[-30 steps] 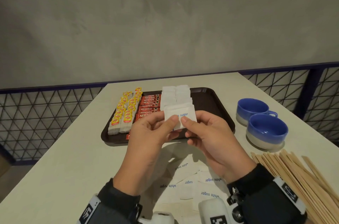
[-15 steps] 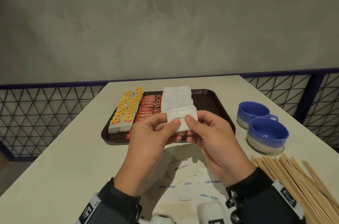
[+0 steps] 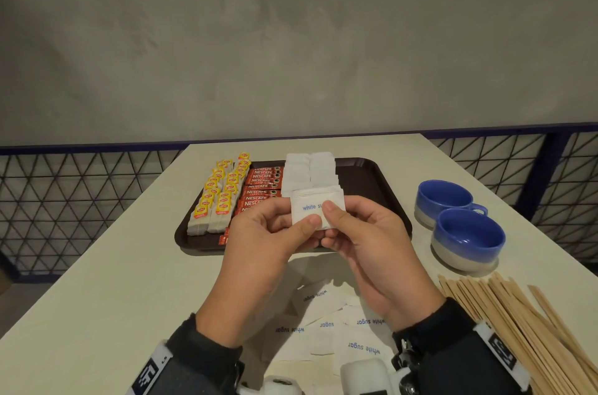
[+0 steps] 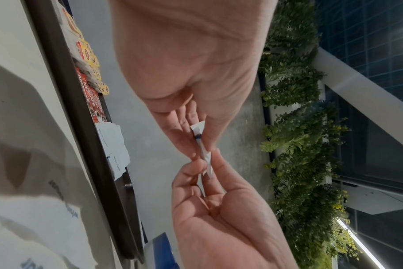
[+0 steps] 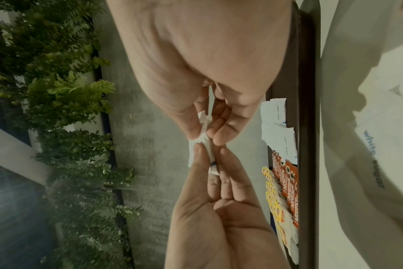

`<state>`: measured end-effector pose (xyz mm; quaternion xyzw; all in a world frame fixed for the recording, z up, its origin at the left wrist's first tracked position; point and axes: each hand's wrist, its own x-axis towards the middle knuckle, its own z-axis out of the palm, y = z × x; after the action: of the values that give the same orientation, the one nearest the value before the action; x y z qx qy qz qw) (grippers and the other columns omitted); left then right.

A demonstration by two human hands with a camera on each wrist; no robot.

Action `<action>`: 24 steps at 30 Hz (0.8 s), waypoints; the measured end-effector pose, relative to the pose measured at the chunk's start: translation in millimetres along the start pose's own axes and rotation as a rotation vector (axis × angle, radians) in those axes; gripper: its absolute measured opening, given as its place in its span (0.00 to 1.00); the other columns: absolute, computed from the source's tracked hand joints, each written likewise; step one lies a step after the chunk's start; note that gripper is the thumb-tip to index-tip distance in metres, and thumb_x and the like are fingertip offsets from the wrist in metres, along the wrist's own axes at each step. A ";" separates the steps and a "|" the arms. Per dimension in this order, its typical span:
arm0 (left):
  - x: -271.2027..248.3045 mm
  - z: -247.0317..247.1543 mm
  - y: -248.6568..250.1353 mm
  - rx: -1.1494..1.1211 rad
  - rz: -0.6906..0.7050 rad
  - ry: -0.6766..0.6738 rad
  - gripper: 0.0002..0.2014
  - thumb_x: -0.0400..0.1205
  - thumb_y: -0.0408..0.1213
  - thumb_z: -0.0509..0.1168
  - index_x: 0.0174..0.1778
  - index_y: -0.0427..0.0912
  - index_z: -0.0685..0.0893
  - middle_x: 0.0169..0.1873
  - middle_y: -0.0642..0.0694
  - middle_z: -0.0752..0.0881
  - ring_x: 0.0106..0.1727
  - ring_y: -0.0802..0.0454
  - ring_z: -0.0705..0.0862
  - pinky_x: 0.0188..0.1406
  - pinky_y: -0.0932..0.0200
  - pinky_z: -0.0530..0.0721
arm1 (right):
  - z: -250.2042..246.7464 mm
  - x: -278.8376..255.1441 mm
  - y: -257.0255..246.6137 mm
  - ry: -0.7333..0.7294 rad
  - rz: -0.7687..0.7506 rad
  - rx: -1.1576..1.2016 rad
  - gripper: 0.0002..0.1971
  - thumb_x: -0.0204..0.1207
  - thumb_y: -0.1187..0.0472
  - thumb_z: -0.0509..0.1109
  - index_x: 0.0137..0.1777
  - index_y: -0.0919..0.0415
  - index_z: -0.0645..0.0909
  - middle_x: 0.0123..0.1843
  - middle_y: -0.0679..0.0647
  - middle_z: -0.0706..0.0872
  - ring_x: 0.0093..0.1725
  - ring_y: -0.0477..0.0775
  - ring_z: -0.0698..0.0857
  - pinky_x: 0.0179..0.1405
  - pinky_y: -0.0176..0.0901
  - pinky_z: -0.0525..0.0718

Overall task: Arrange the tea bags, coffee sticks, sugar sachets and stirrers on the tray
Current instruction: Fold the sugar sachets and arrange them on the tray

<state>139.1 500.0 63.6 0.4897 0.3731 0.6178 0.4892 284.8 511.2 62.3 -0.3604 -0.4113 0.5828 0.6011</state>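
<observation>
I have both hands, left hand (image 3: pixel 268 239) and right hand (image 3: pixel 365 232), pinching a small stack of white sugar sachets (image 3: pixel 315 205) above the tray's (image 3: pixel 372 181) near edge. My thumbs cover part of the print, and I cannot count the stack.

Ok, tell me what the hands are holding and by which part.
Both hands pinch a small stack of sugar sachets by its lower edge: left hand at the lower left, right hand at the lower right, thumbs on the printed face.

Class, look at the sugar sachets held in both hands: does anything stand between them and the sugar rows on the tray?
Nothing visible does. Both the left hand and right hand pinch the held sachets above the tray's near edge, just in front of the sugar rows.
</observation>
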 end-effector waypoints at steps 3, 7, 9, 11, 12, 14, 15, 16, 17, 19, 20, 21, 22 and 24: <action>0.5 0.3 -0.2 0.000 -0.002 -0.005 0.11 0.79 0.24 0.74 0.57 0.35 0.90 0.45 0.36 0.95 0.44 0.40 0.95 0.41 0.58 0.92 | 0.9 -2.5 -6.3 0.003 0.043 -0.003 0.06 0.81 0.66 0.73 0.52 0.66 0.91 0.52 0.70 0.92 0.37 0.52 0.82 0.39 0.45 0.85; 1.8 0.4 -0.6 0.025 -0.037 -0.019 0.11 0.78 0.23 0.75 0.55 0.35 0.90 0.43 0.37 0.95 0.41 0.44 0.94 0.41 0.59 0.92 | -5.9 -4.0 -18.5 0.007 0.019 -0.130 0.07 0.82 0.65 0.71 0.53 0.67 0.89 0.51 0.64 0.93 0.41 0.59 0.83 0.33 0.48 0.78; -0.2 1.9 -0.2 0.047 -0.063 -0.042 0.11 0.78 0.24 0.76 0.56 0.34 0.89 0.44 0.38 0.95 0.41 0.44 0.94 0.41 0.57 0.92 | -8.5 -6.1 -23.3 0.014 0.019 -0.170 0.08 0.83 0.65 0.69 0.53 0.69 0.88 0.50 0.64 0.93 0.41 0.59 0.84 0.32 0.48 0.77; -2.2 3.8 1.9 0.055 -0.093 -0.067 0.12 0.78 0.25 0.76 0.58 0.34 0.89 0.45 0.38 0.95 0.43 0.44 0.94 0.43 0.55 0.92 | -9.0 -8.9 -26.3 0.008 0.043 -0.188 0.08 0.83 0.67 0.68 0.52 0.71 0.88 0.50 0.62 0.94 0.42 0.59 0.84 0.32 0.47 0.76; -2.8 4.4 3.0 0.057 -0.107 -0.075 0.13 0.78 0.25 0.77 0.58 0.35 0.89 0.45 0.39 0.95 0.44 0.44 0.95 0.44 0.55 0.92 | -8.8 -10.6 -27.1 0.000 0.053 -0.211 0.07 0.83 0.67 0.68 0.50 0.69 0.88 0.50 0.61 0.94 0.43 0.60 0.84 0.33 0.48 0.76; -2.4 3.0 5.0 0.059 -0.128 -0.082 0.13 0.78 0.26 0.77 0.58 0.36 0.89 0.48 0.39 0.95 0.45 0.45 0.95 0.46 0.54 0.93 | -6.2 -12.9 -28.7 -0.024 0.042 -0.299 0.09 0.83 0.68 0.68 0.44 0.63 0.89 0.49 0.59 0.94 0.47 0.64 0.86 0.37 0.51 0.78; -2.0 1.7 6.2 0.060 -0.140 -0.089 0.14 0.78 0.26 0.78 0.59 0.37 0.89 0.49 0.39 0.95 0.47 0.45 0.95 0.47 0.53 0.93 | -4.4 -13.5 -30.2 -0.028 0.032 -0.356 0.11 0.82 0.68 0.68 0.41 0.60 0.89 0.48 0.58 0.94 0.49 0.65 0.87 0.41 0.55 0.81; -1.4 0.5 6.3 0.059 -0.154 -0.093 0.14 0.78 0.27 0.78 0.59 0.38 0.89 0.51 0.40 0.94 0.49 0.45 0.95 0.49 0.51 0.93 | -2.0 -13.2 -32.6 -0.020 0.031 -0.416 0.11 0.82 0.68 0.68 0.40 0.59 0.89 0.47 0.57 0.94 0.52 0.66 0.88 0.47 0.61 0.83; -0.6 -0.6 6.1 0.050 -0.167 -0.090 0.14 0.78 0.27 0.78 0.60 0.40 0.89 0.52 0.40 0.94 0.50 0.45 0.95 0.51 0.50 0.93 | 0.4 -11.3 -35.1 -0.003 0.044 -0.459 0.10 0.82 0.68 0.68 0.41 0.60 0.88 0.47 0.58 0.93 0.53 0.66 0.89 0.54 0.66 0.84; 1.6 -2.6 4.5 0.006 -0.182 -0.044 0.14 0.80 0.27 0.76 0.60 0.42 0.87 0.51 0.41 0.93 0.49 0.45 0.94 0.52 0.50 0.93 | 4.3 -2.6 -41.5 0.050 0.094 -0.511 0.07 0.82 0.69 0.67 0.46 0.64 0.86 0.51 0.61 0.90 0.55 0.64 0.87 0.62 0.67 0.83; 3.4 -3.8 3.4 -0.018 -0.186 -0.008 0.14 0.80 0.28 0.76 0.60 0.42 0.87 0.50 0.40 0.93 0.48 0.45 0.94 0.52 0.50 0.93 | 6.8 4.9 -45.8 0.082 0.099 -0.537 0.05 0.82 0.69 0.67 0.48 0.64 0.85 0.54 0.60 0.88 0.56 0.63 0.85 0.63 0.67 0.83; 5.4 -4.2 2.0 -0.035 -0.188 0.028 0.13 0.81 0.29 0.76 0.60 0.43 0.86 0.49 0.40 0.92 0.47 0.44 0.94 0.53 0.50 0.93 | 8.0 14.1 -50.5 0.104 0.088 -0.554 0.04 0.82 0.69 0.68 0.49 0.64 0.84 0.57 0.60 0.86 0.58 0.62 0.83 0.63 0.66 0.84; 7.6 -4.6 0.3 -0.045 -0.191 0.055 0.13 0.81 0.30 0.75 0.60 0.43 0.85 0.49 0.40 0.91 0.46 0.44 0.94 0.53 0.49 0.93 | 9.0 25.3 -55.7 0.109 0.069 -0.553 0.03 0.81 0.69 0.68 0.49 0.65 0.84 0.56 0.61 0.85 0.58 0.60 0.82 0.60 0.64 0.83; 10.2 -5.7 -1.8 -0.040 -0.200 0.081 0.12 0.82 0.31 0.74 0.59 0.44 0.85 0.47 0.42 0.90 0.43 0.46 0.93 0.53 0.49 0.93 | 10.0 52.2 -63.6 0.077 0.036 -0.566 0.02 0.79 0.69 0.69 0.45 0.65 0.82 0.47 0.64 0.77 0.47 0.59 0.78 0.47 0.56 0.79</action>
<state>133.6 510.4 63.0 0.4147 0.4270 0.5925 0.5428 300.5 558.9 128.2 -0.5430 -0.5279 0.4414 0.4812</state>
